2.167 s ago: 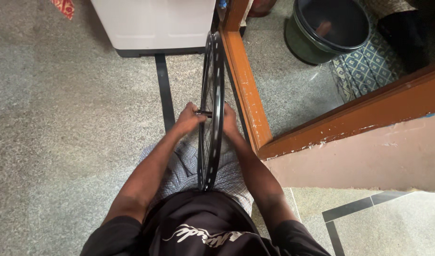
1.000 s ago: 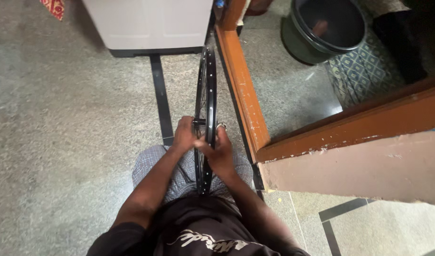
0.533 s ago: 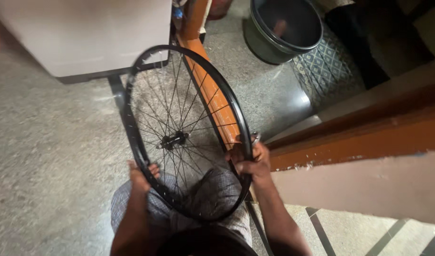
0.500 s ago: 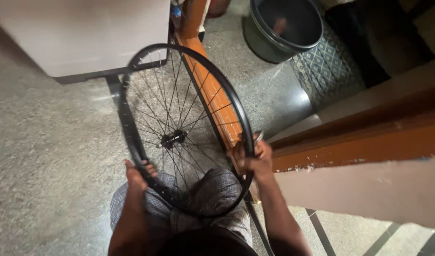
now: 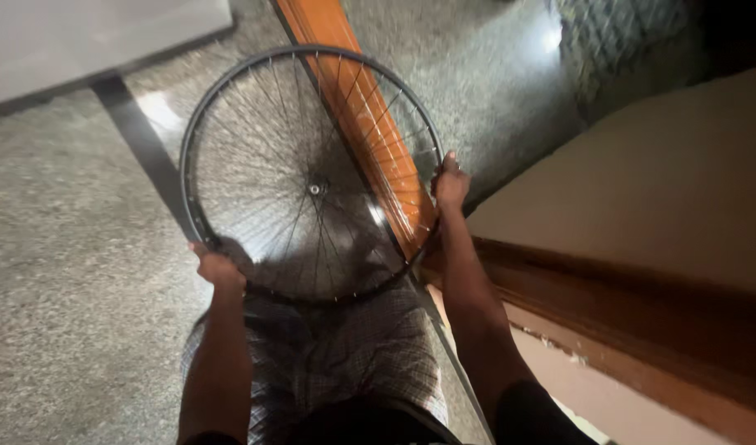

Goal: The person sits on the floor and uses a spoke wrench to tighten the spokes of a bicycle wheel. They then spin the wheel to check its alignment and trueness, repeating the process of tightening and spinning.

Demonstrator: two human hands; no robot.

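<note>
Both hands grip black spoked wheel rim; no packages.

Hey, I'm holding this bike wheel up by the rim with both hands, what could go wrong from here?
1. The bicycle wheel hangs close to the orange wooden door frame, so a swing might knock the rim or spokes against it.
2. The left hand and right hand grip only the thin rim at its edge; it may slip.
3. Fingertips sit near the spokes and could get pinched if the wheel turns.
</note>
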